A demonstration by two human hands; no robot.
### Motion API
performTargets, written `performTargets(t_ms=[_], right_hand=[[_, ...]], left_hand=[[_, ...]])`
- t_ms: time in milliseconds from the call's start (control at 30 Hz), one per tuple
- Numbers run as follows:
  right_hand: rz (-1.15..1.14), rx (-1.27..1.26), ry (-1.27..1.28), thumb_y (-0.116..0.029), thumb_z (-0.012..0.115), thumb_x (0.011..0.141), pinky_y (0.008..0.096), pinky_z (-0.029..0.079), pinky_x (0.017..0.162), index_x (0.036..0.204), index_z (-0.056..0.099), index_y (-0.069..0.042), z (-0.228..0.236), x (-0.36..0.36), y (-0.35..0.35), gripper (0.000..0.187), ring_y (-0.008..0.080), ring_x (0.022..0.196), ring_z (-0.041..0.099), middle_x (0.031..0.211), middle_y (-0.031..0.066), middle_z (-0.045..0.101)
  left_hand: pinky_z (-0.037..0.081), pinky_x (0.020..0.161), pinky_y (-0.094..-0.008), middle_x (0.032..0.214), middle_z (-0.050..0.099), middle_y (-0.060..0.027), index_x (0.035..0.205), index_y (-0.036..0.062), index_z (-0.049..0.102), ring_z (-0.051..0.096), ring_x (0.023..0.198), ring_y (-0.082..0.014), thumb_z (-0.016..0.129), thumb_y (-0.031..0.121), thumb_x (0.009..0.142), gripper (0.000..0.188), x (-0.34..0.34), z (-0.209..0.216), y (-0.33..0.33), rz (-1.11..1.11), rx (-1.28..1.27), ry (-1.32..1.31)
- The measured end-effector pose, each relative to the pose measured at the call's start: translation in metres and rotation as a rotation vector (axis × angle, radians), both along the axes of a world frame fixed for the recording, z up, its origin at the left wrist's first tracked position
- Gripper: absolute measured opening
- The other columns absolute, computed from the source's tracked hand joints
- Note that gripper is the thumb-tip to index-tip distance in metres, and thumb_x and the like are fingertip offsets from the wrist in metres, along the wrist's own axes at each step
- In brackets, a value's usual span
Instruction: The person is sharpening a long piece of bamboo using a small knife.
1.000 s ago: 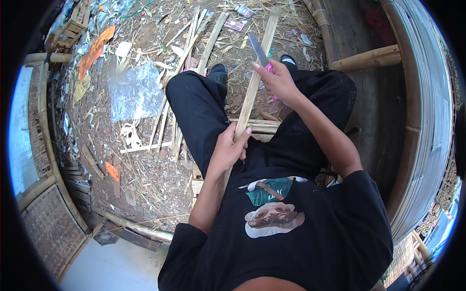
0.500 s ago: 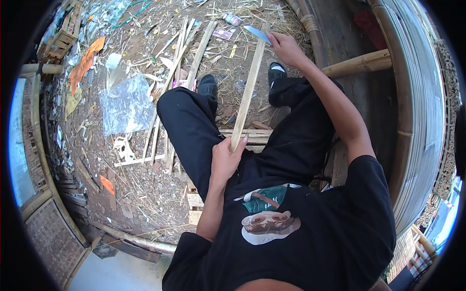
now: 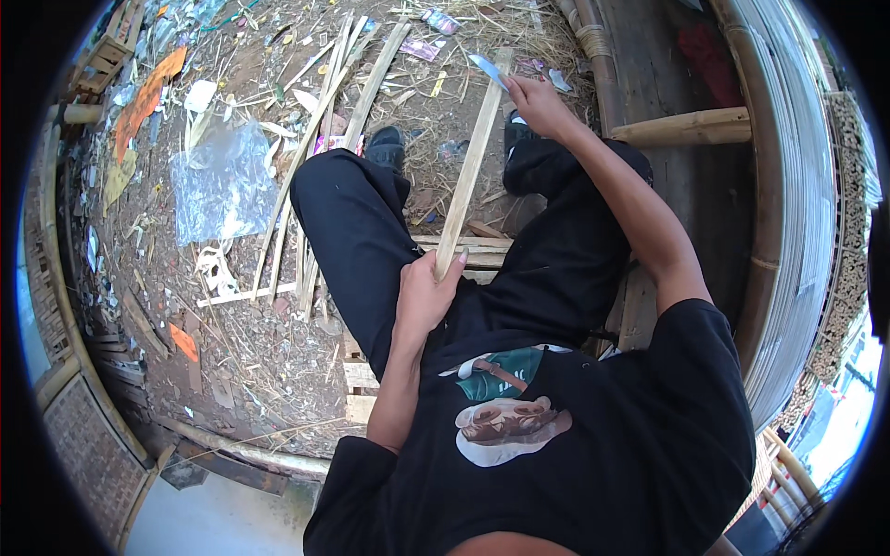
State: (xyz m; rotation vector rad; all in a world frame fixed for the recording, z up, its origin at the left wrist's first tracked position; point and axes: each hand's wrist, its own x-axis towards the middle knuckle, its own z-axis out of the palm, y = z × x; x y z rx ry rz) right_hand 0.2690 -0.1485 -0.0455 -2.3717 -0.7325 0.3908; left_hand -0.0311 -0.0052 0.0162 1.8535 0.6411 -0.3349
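My left hand (image 3: 426, 295) is closed round the near end of a long, flat bamboo strip (image 3: 471, 176), close to my lap. The strip slants away from me between my knees. Out near its far end, my right hand (image 3: 540, 104) grips a knife, its handle hidden in my fingers. The pale knife blade (image 3: 487, 69) points up and to the left, lying across the strip or just over it; contact cannot be made out.
More bamboo strips (image 3: 375, 83) lie on the littered ground left of my legs, beside a clear plastic sheet (image 3: 222, 185). A bamboo pole (image 3: 686, 128) juts out at the right. Below my lap is a slatted wooden piece (image 3: 464, 246). A wooden crate (image 3: 109, 51) stands far left.
My right hand and the knife have shifted slightly along the strip toward me. The whole view has moved a little, so the ground things appear farther left. Both grips are unchanged.
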Motion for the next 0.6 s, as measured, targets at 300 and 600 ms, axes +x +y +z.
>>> performTargets(t_ms=[300, 600], right_hand=[[-0.071, 0.040, 0.054, -0.032, 0.043, 0.101, 0.0438, 0.045, 0.061, 0.089, 0.056, 0.001, -0.004, -0.011, -0.011, 0.037, 0.0335, 0.061, 0.057, 0.065, 0.0178, 0.055], [-0.240, 0.012, 0.490, -0.038, 0.038, 0.102, 0.0367, 0.043, 0.051, 0.080, 0.052, -0.002, 0.009, -0.028, -0.007, 0.044, 0.0162, 0.049, 0.050, 0.059, 0.0043, 0.047]], left_hand=[[0.036, 0.047, -0.0311, 0.052, 0.049, -0.0042, 0.081, -0.0048, 0.063, 0.041, 0.050, -0.0075, 0.067, 0.027, 0.089, 0.032, -0.005, -0.012, -0.003, -0.017, -0.019, -0.026], [0.037, 0.047, -0.0312, 0.052, 0.050, -0.0058, 0.082, -0.0057, 0.063, 0.042, 0.050, -0.0082, 0.067, 0.025, 0.088, 0.032, 0.003, -0.006, -0.001, -0.012, -0.022, -0.046]])
